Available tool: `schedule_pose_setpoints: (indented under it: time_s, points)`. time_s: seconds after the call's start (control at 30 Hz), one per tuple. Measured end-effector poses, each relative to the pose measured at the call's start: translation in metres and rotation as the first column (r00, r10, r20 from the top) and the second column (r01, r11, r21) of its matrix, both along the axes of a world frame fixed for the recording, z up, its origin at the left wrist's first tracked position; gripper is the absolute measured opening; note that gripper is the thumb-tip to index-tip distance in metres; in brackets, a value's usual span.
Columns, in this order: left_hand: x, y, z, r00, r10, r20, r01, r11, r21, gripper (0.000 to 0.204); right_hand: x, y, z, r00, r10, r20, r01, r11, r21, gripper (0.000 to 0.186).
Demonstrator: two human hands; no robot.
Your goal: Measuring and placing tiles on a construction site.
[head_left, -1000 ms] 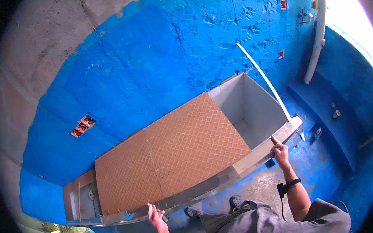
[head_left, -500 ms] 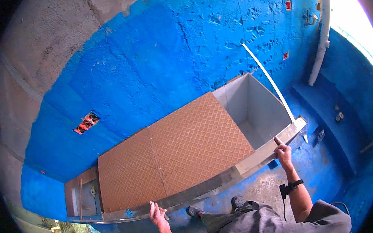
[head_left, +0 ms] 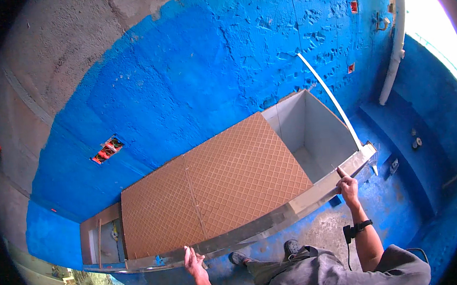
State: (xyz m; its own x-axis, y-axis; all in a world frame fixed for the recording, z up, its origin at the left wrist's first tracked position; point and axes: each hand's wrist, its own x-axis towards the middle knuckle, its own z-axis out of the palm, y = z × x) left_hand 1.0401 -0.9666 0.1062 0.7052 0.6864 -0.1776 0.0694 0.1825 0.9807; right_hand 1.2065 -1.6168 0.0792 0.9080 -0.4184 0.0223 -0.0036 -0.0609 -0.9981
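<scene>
Brown, grid-ridged panels (head_left: 218, 183) lie side by side between the blue wall (head_left: 182, 82) and the front rail (head_left: 319, 190), left of the uncovered pale bay (head_left: 324, 128). Both hands are well apart at that rail: the left hand (head_left: 195, 262) near the left panel's front edge, the right hand (head_left: 347, 186) beside the bay, forefinger extended (whether either grips or merely rests, I cannot tell). Handling this well likely calls for light, even pressure from both sides, fingertips clear of the panels' edges.
</scene>
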Motion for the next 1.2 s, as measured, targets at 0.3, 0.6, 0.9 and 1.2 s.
schedule_pose_setpoints:
  time_s: [0.3,0.6,0.9,1.2]
  points:
    - [-0.002,0.005,-0.008,0.997,0.013,0.073,-0.009,0.999,-0.052,0.049,0.001,0.000,0.006,0.998,0.051,0.044,-0.053,0.998,0.031,0.018]
    - [0.003,-0.011,0.012,0.999,0.034,0.038,-0.031,0.998,-0.063,0.051,-0.003,0.004,0.010,1.000,-0.009,0.015,0.009,0.999,-0.034,0.022]
    - [-0.002,-0.001,0.004,1.000,-0.020,-0.013,0.020,1.000,-0.024,0.052,-0.001,0.000,0.003,1.000,0.014,0.028,-0.012,0.997,-0.072,0.022]
    - [0.004,-0.009,0.008,0.996,0.056,0.066,-0.051,0.997,-0.062,0.050,0.000,-0.002,-0.004,0.999,0.003,0.035,0.000,0.996,-0.093,0.020]
